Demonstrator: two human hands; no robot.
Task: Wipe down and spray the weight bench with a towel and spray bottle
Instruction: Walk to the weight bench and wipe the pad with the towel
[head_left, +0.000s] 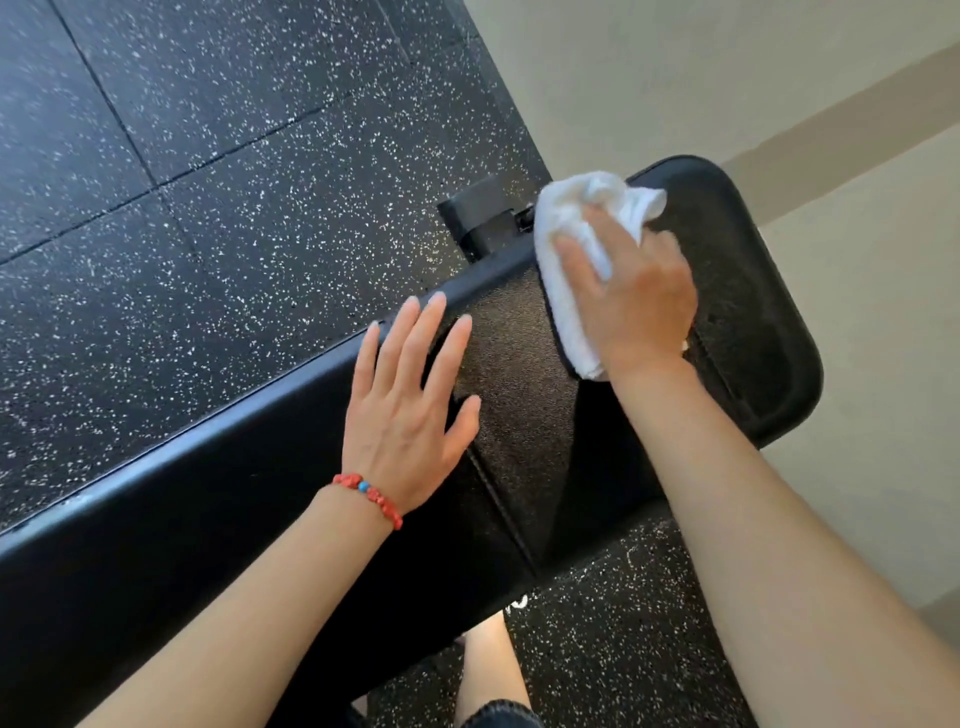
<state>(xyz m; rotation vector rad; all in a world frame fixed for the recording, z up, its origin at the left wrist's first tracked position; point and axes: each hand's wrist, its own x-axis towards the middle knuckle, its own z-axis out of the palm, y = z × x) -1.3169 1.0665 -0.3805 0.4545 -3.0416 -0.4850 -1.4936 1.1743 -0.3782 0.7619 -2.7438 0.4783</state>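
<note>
Wiping is under way at the far right end of the weight bench (753, 312). The right hand (636, 296) presses a bunched white towel (566, 270) flat against the black padded surface, fingers (576, 254) spread over the cloth and curled enough to keep it gathered, likely so the whole wad drags along. The left hand (410, 405) lies open on the pad just left of the towel, fingers splayed and holding nothing, probably to brace the body while leaning in. No spray bottle is in view. Speckled rubber floor (234, 234) lies beyond the bench.
</note>
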